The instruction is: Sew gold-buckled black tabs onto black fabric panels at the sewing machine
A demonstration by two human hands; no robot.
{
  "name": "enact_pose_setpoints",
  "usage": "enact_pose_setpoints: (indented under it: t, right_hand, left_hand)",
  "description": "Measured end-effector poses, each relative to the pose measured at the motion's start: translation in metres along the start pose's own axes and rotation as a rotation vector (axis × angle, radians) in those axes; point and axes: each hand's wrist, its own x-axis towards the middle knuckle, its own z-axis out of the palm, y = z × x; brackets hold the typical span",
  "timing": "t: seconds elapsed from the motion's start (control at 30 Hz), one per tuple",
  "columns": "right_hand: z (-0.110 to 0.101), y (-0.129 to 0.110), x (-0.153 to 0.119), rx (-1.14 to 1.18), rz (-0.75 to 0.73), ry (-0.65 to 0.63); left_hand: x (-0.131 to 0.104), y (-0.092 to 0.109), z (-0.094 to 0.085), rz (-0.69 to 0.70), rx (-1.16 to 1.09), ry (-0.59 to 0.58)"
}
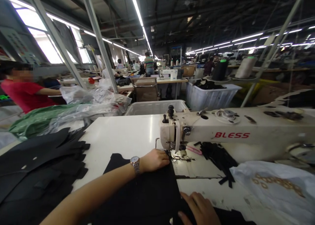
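Note:
A black fabric panel (152,192) lies on the white sewing table (123,130), its right edge leading to the needle area of the sewing machine (209,128). My left hand (155,161), with a watch at the wrist, is closed on the panel's upper right corner right beside the presser foot; its fingertips are partly hidden. Lower down, my right hand (200,208) grips the panel's right edge, thumb and forefinger apart along it and the other fingers curled. More black fabric lies under and beside this hand.
Black cut pieces (41,166) are heaped at the left. Black strips (219,159) and pink-handled snips (194,150) lie under the machine arm. Gold-coloured rings (278,184) rest on a white plastic bag (246,169). A person in red (27,90) sits at left; thread cones (246,67) stand behind.

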Motion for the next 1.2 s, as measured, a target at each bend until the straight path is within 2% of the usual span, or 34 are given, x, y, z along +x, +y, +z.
enact_pose_setpoints:
  t: [0.1, 0.3, 0.6, 0.77, 0.97, 1.2]
  right_hand:
    - [-0.004, -0.003, 0.000, 0.031, 0.042, -0.044]
    - [-0.007, -0.005, -0.001, 0.053, 0.078, -0.069]
    - [-0.005, -0.003, -0.008, 0.040, 0.083, -0.142]
    - [-0.006, -0.003, -0.006, 0.031, 0.099, -0.087]
    - [-0.008, 0.001, -0.003, 0.066, 0.028, -0.053]
    - [-0.009, 0.002, -0.002, 0.085, 0.016, -0.059]
  left_hand:
    - [0.002, -0.003, -0.005, 0.070, 0.063, -0.079]
    - [0.000, -0.003, -0.008, 0.094, 0.086, -0.107]
    - [-0.015, -0.004, 0.005, 0.057, 0.035, 0.098]
    - [-0.016, -0.006, 0.007, 0.054, 0.081, 0.122]
    - [-0.010, -0.018, 0.010, 0.019, 0.172, 0.181]
    - [-0.006, -0.021, 0.016, 0.016, 0.209, 0.250]
